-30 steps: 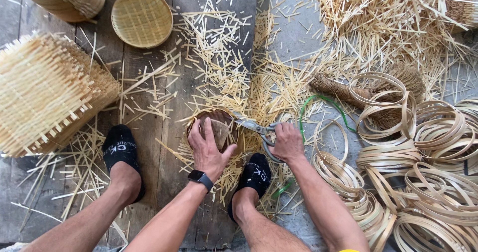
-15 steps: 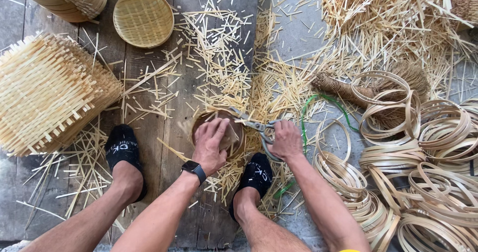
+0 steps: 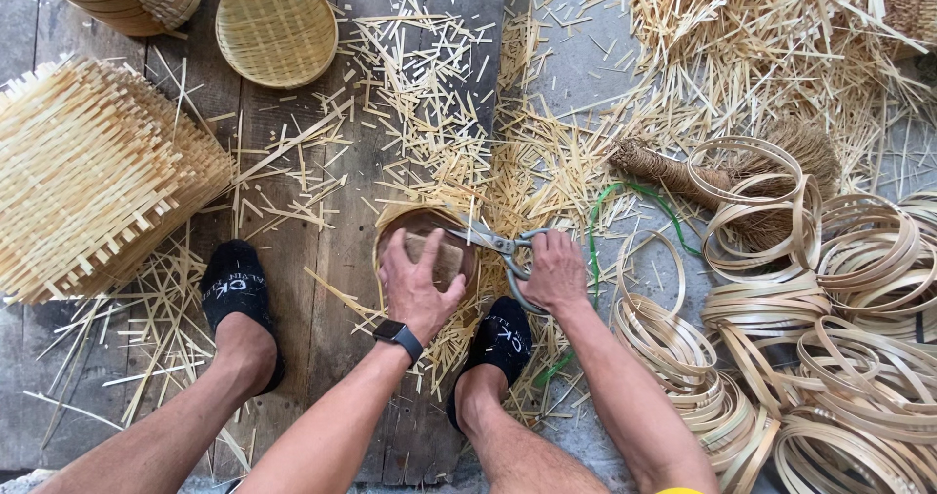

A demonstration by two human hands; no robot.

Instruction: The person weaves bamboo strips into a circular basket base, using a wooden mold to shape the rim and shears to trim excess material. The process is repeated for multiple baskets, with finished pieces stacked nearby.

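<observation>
Left hand [image 3: 422, 277] pressed flat on small woven basket [image 3: 427, 250]; right hand [image 3: 553, 271] closed round scissors [image 3: 498, 243] at the basket's rim. Risk: blades slip, nicking left fingers.

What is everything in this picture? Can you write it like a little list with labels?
Left hand: presses flat on a small round woven basket
Right hand: holds metal scissors, blades at the basket's rim
Floor: wooden planks covered in cut bamboo slivers
Left side: stack of untrimmed woven mats
Top: finished round basket
Right side: piles of bamboo hoops, a fibre brush
Feet: black socks
Wrist: black watch
</observation>
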